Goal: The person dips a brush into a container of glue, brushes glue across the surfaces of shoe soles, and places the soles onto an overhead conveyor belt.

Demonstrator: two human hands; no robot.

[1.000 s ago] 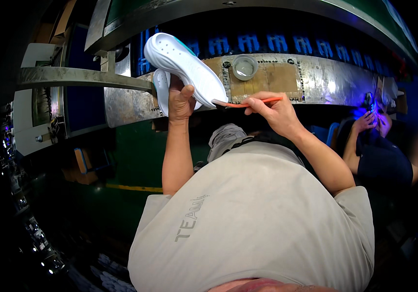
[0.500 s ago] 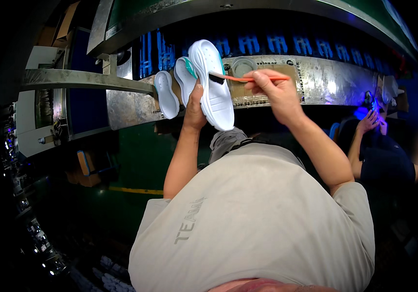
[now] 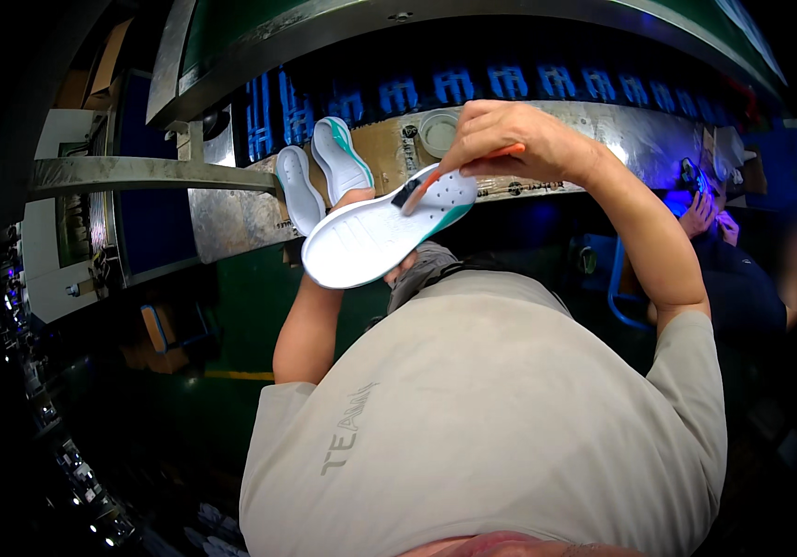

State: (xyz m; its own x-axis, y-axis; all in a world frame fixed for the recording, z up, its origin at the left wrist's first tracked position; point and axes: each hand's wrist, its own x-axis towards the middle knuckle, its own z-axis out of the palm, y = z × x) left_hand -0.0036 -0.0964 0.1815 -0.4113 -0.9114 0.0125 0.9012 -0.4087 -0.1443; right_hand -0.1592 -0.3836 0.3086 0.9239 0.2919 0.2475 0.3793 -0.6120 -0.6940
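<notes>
Our left hand (image 3: 355, 196) grips a white sole (image 3: 352, 243); our right hand (image 3: 521, 137) clamps an orange brush (image 3: 425, 187) over its middle.

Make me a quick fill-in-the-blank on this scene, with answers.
1. The brush in the right hand has a handle coloured ____.
2. Besides the white sole in the left hand, the number of spare soles on the bench is ____.
3. In the picture, the round cup stands to the ____ of those spare soles.

Missing words: orange; two; right.
</notes>
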